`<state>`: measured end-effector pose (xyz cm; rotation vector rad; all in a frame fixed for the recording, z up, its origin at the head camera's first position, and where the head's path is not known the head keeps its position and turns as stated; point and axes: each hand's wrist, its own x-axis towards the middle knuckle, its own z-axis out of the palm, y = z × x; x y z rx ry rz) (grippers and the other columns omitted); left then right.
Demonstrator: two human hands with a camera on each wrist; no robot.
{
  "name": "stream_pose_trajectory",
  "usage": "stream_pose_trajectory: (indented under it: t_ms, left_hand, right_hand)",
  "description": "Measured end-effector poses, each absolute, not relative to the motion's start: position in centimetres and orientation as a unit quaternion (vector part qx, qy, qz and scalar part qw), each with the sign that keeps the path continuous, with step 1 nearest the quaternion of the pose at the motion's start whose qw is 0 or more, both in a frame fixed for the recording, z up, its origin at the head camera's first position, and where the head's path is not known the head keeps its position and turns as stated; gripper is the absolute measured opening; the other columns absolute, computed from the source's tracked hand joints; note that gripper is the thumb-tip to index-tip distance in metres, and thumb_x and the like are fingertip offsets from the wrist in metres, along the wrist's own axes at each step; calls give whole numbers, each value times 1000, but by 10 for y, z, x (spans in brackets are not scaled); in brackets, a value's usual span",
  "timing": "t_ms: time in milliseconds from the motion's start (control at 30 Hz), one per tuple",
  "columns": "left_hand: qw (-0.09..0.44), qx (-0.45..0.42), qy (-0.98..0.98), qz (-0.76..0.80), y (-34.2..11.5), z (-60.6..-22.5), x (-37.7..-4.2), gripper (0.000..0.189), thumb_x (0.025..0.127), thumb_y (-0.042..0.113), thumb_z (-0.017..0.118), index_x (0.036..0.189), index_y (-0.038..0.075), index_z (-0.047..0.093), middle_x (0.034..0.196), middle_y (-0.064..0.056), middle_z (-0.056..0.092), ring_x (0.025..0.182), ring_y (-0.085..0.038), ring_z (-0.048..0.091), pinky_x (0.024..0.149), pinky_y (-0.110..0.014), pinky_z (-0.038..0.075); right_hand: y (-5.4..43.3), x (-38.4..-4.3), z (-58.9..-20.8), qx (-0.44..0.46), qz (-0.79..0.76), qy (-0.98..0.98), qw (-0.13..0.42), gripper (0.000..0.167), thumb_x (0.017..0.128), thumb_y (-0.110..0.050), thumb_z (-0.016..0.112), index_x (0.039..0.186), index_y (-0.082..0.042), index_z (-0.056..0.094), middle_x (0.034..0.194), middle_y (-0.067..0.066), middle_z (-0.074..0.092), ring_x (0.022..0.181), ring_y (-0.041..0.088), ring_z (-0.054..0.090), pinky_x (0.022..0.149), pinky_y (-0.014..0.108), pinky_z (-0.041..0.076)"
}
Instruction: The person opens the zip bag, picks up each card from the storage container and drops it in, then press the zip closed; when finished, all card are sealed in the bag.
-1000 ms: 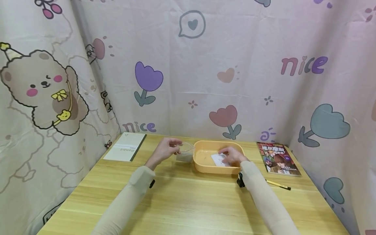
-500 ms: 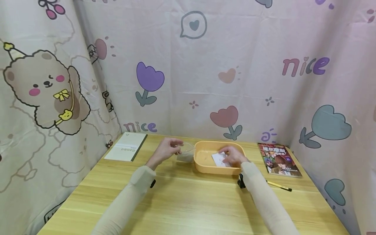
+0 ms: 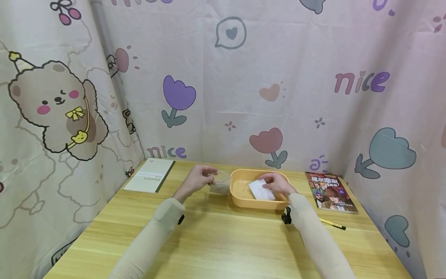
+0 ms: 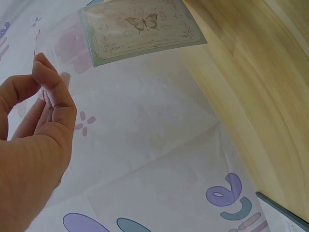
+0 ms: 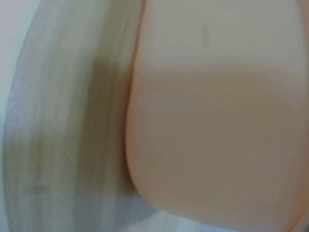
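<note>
My left hand (image 3: 198,179) pinches the edge of a clear plastic bag (image 3: 224,180), its mouth held apart in a loop beside the left wall of a yellow-orange tray (image 3: 240,200). In the left wrist view, curled fingers (image 4: 58,92) grip the clear edge, which shows a thin red line. Low in the bag lies a greyish card (image 4: 145,36) with a butterfly print. Over the tray, my right hand (image 3: 278,184) holds a white card (image 3: 259,190) with a small line drawing, tilted up. The right wrist view is blurred and shows the tray's side (image 5: 217,140), no fingers.
A pale notebook (image 3: 149,176) lies at the back left of the wooden table (image 3: 223,240). On the right are a comic-style book (image 3: 331,192) and a yellow pen (image 3: 332,223). A patterned curtain (image 3: 223,85) hangs right behind the table.
My right hand has lifted the white card a little in the tray, so more of its face and drawing shows. The left hand keeps its hold on the bag, almost still.
</note>
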<state>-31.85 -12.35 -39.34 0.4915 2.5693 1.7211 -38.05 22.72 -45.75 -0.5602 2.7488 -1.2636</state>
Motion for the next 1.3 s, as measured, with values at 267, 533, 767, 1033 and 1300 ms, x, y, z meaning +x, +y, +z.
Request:
stream_pose_trajectory:
  t_ms: [267,533,767,1033,1300]
  left_hand:
    - [8,154,819,553,-122,-392,-316,34,87,-6,59,120,-5,65,118,-21,68,72,-16,70,70,-30,61]
    - [7,153,817,556,-124,-390,-317,33,87,-6,59,120,-6,65,119,-22,68,71,-15,69,75,-39,62]
    - [16,150,817,557,-124,-387,-320,34,87,-5,60,121,-5,65,122,-23,66,73,-14,69,79,-42,61]
    - [20,151,811,564,-125,-386,-318,35,88,-7,59,123,-9,61,124,-25,65,73,-14,69,72,-30,62]
    - [14,172,804,569,-123,-391,-318,34,89,-7,60,123,-11,61,123,-28,64,74,-18,71,73,-34,62]
  right_hand:
    - [224,-375,-446,-177,-487,854,48,38,90,-1,67,128,-3,63,113,20,64,89,18,60,70,26,56]
    - [209,-371,-434,-183,-537,823,33,42,90,-1,67,132,-3,60,95,19,64,77,16,63,73,47,61]
    - [192,-363,-419,-196,-564,802,7,48,91,1,65,137,-10,56,92,11,48,69,18,60,77,58,58]
    - [174,-354,-413,-203,-588,783,-4,46,92,1,63,137,-7,55,76,8,52,62,17,61,68,41,63]
    - [166,-347,-409,-187,-628,755,-33,42,93,2,61,134,-4,55,87,12,59,74,20,64,67,31,62]
